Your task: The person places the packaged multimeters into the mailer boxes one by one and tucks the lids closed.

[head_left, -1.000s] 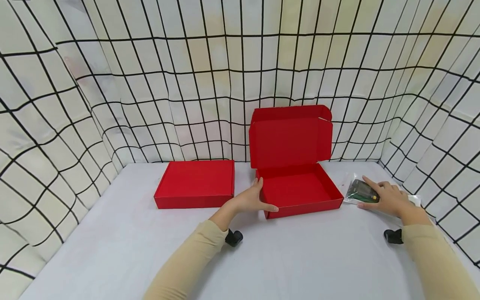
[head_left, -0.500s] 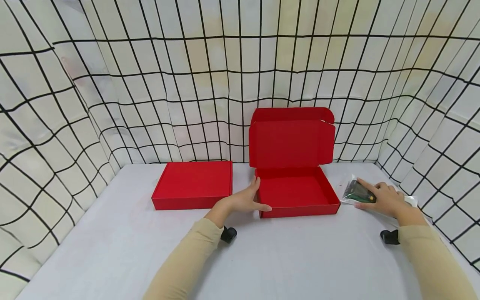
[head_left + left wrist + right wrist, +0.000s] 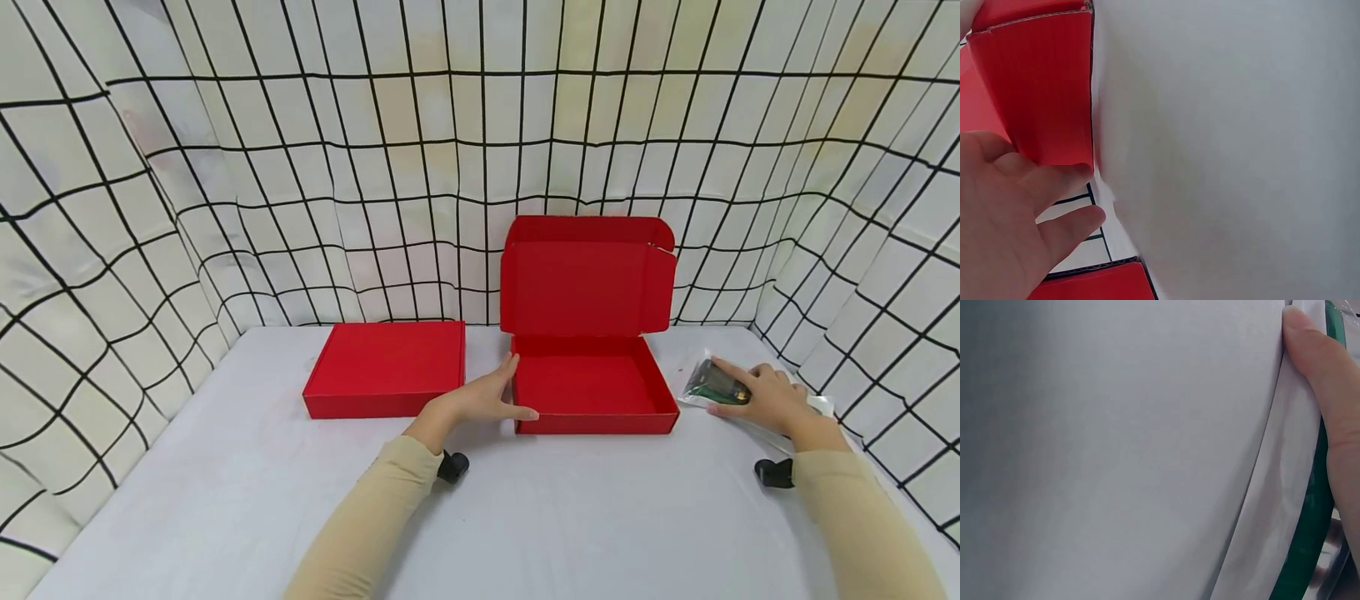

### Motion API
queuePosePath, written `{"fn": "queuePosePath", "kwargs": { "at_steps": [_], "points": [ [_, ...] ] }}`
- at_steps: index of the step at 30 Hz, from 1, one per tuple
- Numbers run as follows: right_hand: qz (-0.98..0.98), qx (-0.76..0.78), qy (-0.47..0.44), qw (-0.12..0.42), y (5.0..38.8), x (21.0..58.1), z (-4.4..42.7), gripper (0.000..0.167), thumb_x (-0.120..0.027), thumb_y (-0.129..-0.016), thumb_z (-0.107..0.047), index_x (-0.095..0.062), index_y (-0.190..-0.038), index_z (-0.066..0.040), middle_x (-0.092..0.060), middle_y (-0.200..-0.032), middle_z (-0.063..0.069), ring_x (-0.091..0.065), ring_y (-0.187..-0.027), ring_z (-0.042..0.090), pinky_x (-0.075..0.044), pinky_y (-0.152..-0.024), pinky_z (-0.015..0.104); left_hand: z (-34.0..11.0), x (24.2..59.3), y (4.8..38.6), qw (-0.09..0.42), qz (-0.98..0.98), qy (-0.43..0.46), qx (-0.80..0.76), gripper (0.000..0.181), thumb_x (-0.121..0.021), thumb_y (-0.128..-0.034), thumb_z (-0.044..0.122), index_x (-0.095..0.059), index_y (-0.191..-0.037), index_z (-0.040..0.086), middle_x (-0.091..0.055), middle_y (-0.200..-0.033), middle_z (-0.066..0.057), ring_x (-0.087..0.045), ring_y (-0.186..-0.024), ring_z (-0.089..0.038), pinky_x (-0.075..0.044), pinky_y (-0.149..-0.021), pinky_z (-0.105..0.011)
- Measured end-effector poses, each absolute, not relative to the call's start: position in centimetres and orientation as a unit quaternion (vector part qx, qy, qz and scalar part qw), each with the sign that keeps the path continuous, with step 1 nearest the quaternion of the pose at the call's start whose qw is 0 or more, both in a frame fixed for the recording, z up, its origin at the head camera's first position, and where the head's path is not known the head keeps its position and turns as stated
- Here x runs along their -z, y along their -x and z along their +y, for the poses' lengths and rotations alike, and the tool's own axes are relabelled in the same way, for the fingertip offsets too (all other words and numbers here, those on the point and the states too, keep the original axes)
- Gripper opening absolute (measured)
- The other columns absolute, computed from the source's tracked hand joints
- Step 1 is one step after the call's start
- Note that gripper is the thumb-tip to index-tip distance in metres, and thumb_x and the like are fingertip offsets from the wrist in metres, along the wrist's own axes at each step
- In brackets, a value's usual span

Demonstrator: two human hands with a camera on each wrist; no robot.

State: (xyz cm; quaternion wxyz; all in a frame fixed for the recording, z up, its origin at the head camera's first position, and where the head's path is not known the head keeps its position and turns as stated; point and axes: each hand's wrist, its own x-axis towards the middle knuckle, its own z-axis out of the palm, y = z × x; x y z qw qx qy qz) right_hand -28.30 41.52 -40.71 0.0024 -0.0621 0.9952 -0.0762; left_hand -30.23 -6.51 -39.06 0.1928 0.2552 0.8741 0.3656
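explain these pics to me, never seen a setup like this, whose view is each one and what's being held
There is no machine here, just a person's bare hands. The widest picture comes from a camera on the head, looking forward and down; the other two come from cameras on the left and right wrists. On the white surface sit a closed red box and, right of it, an open red box with its lid up. The left hand touches the open box's left side. The right hand holds a clear-bagged dark and green item; I can't tell what it is.
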Motion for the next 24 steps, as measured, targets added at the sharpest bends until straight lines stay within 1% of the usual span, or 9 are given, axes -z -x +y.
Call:
{"fn": "queuePosePath", "kwargs": {
  "at_steps": [3,6,9,13,19,24],
  "points": [
    [0.995,0.073,0.069,-0.006,28.4,40.7,41.7,0.102,-0.068,-0.083,-0.073,-0.032,-0.160,-0.016,-0.044,-0.126,0.044,-0.047,-0.112,0.059,-0.037,-0.086,0.079,-6.5,39.1,30.2,0.194,0.875,-0.259,-0.360,0.112,-0.077,-0.0900,0.042,-0.001,-0.165,0.007,0.003,-0.172,-0.008,-0.008,-0.156,-0.027,-0.027,-0.121,-0.050],
    [0.994,0.069,0.077,-0.017,28.4,40.2,41.8,0.101,-0.070,-0.083,-0.072,-0.033,-0.160,-0.017,-0.045,-0.124,0.043,-0.048,-0.110,0.058,-0.039,-0.083,0.076,-6.5,39.0,30.2,0.195,0.876,-0.263,-0.355,0.113,-0.077,-0.0901,0.042,0.001,-0.165,0.008,0.004,-0.172,-0.007,-0.006,-0.156,-0.027,-0.026,-0.121,-0.049],
    [0.993,0.066,0.088,-0.029,28.6,39.4,41.9,0.100,-0.072,-0.082,-0.071,-0.035,-0.159,-0.018,-0.047,-0.123,0.040,-0.050,-0.110,0.056,-0.041,-0.078,0.071,-6.5,38.9,30.2,0.192,0.877,-0.262,-0.354,0.113,-0.077,-0.0905,0.042,0.002,-0.165,0.008,0.005,-0.172,-0.007,-0.006,-0.157,-0.027,-0.025,-0.121,-0.049],
    [0.993,0.066,0.095,-0.029,28.7,38.2,41.7,0.101,-0.073,-0.081,-0.070,-0.037,-0.159,-0.017,-0.047,-0.126,0.039,-0.048,-0.111,0.054,-0.042,-0.076,0.063,-6.6,38.9,30.2,0.190,0.879,-0.260,-0.353,0.113,-0.077,-0.0906,0.042,0.001,-0.165,0.007,0.005,-0.172,-0.008,-0.006,-0.157,-0.027,-0.024,-0.122,-0.049],
    [0.994,0.070,0.083,-0.020,28.0,36.7,42.1,0.102,-0.075,-0.082,-0.067,-0.035,-0.158,-0.014,-0.044,-0.127,0.041,-0.047,-0.108,0.055,-0.042,-0.075,0.064,-6.2,39.0,30.3,0.189,0.879,-0.265,-0.348,0.113,-0.076,-0.0903,0.043,0.000,-0.165,0.006,0.003,-0.172,-0.009,-0.006,-0.157,-0.027,-0.025,-0.121,-0.048],
    [0.992,0.076,0.093,-0.023,27.5,35.9,41.9,0.100,-0.077,-0.083,-0.063,-0.033,-0.159,-0.015,-0.044,-0.126,0.040,-0.047,-0.108,0.054,-0.042,-0.074,0.061,-6.3,39.0,30.2,0.193,0.881,-0.260,-0.345,0.113,-0.077,-0.0899,0.041,0.000,-0.165,0.006,0.003,-0.172,-0.009,-0.007,-0.156,-0.027,-0.026,-0.121,-0.049]
  ]
}}
